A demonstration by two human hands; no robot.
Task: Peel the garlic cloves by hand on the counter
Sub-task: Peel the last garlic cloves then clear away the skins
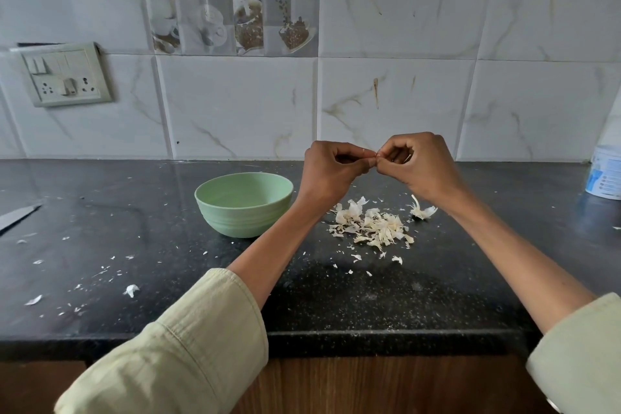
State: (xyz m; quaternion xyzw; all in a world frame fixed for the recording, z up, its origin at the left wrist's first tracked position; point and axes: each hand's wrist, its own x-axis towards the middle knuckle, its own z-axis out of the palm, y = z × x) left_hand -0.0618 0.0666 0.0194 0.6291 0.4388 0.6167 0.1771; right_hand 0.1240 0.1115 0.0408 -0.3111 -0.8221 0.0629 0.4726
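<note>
My left hand [331, 170] and my right hand [421, 166] are raised above the black counter [134, 245], fingers curled, fingertips meeting. Between the fingertips sits something small, probably a garlic clove [375, 155], almost wholly hidden by the fingers. Below the hands lies a pile of papery garlic skins [373, 225], with a larger husk piece [421, 211] to its right. A pale green bowl [243, 203] stands left of the pile, beside my left wrist; its visible inside shows nothing.
A knife blade [18, 215] lies at the counter's left edge. A white container [605, 171] stands at the far right against the tiled wall. A switch and socket plate [65, 74] is on the wall at left. Skin flakes [131, 290] are scattered over the front left.
</note>
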